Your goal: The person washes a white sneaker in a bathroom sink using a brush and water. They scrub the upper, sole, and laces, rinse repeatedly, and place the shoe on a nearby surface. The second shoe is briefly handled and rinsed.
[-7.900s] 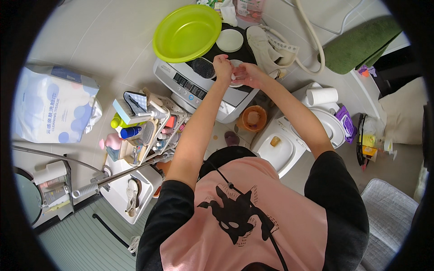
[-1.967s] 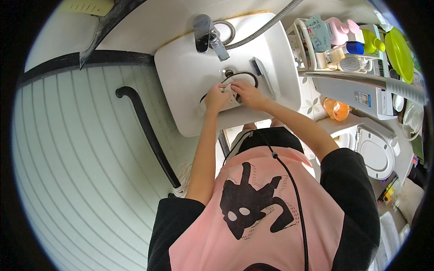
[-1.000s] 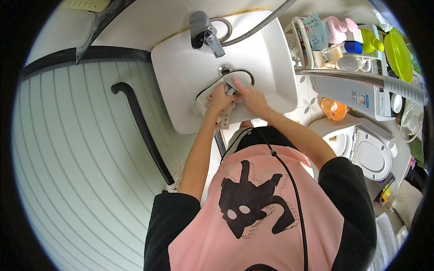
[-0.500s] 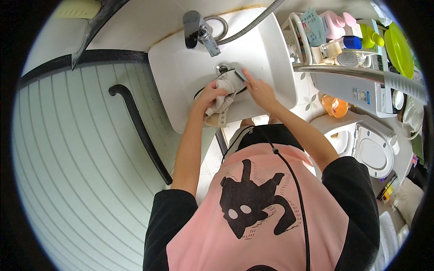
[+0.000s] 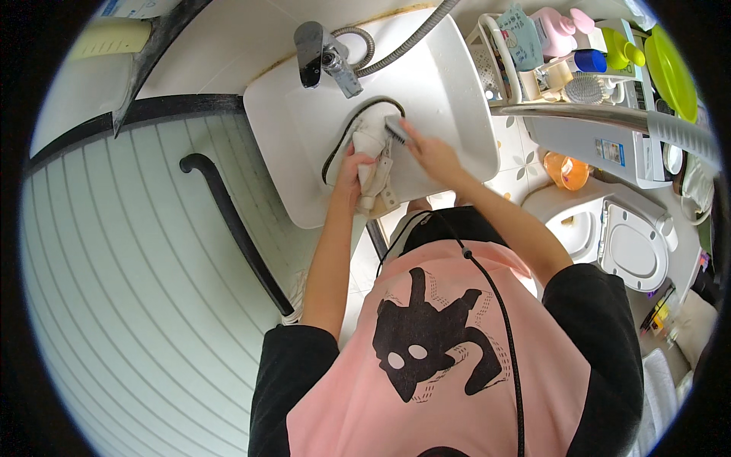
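A white cap (image 5: pixel 371 141) with a dark-edged brim and a cream strap with holes lies tilted in the white sink (image 5: pixel 449 99). My left hand (image 5: pixel 349 174) grips its bunched crown, with the thumb on top of the fabric. My right hand (image 5: pixel 434 158) is closed round a small grey brush (image 5: pixel 396 129), whose bristles meet the cap's right side near the brim. Some of that hand is smeared by motion. Just beyond the cap stands the chrome faucet (image 5: pixel 335 65); the brim hides the drain.
A ribbed grey hose (image 5: pixel 411 38) runs over the sink's back. On the right, a white rack (image 5: pixel 499 57) holds bottles and a hairbrush (image 5: pixel 585 88) above a metal rail (image 5: pixel 579 114). A toilet (image 5: pixel 632 244) is at right; a glass panel with a black handle (image 5: pixel 236 228) is at left.
The cap has turned, so its dark brim edge now arcs toward the faucet and left over the drain. My left hand has shifted slightly nearer me; the brush has moved a little left.
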{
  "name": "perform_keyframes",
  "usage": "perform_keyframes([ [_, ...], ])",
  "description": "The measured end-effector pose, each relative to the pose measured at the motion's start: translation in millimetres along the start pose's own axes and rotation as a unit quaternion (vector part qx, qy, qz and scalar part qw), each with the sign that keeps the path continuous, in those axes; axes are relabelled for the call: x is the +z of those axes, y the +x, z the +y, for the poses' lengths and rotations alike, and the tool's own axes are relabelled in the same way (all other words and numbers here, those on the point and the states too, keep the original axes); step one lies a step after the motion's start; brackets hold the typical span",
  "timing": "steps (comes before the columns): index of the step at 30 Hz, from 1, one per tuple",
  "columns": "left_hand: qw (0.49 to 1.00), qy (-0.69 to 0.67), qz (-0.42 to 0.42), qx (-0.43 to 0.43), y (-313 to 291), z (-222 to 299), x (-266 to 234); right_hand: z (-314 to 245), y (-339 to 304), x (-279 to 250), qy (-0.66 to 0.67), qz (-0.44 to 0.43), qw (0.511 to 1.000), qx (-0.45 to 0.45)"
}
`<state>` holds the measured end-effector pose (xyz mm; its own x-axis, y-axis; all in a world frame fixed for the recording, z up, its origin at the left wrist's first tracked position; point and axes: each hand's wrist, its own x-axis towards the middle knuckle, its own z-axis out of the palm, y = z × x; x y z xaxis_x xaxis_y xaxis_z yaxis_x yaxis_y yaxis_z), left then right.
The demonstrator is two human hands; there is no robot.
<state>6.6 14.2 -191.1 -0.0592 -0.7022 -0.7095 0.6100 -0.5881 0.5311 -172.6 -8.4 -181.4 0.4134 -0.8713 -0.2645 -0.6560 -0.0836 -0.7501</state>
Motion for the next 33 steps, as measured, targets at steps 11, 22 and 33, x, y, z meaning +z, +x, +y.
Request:
perform_keyframes([
  [11,0.998,-0.026,-0.011,0.057,18,-15,13,-5,41,-25,-0.123,-0.001,0.992,0.018],
  [22,0.995,0.078,-0.013,0.060,21,-24,7,-11,16,-6,-0.099,-0.017,0.992,-0.076],
  [33,0.992,0.120,-0.022,0.042,28,-35,1,1,28,-26,-0.098,-0.048,0.994,0.010],
])
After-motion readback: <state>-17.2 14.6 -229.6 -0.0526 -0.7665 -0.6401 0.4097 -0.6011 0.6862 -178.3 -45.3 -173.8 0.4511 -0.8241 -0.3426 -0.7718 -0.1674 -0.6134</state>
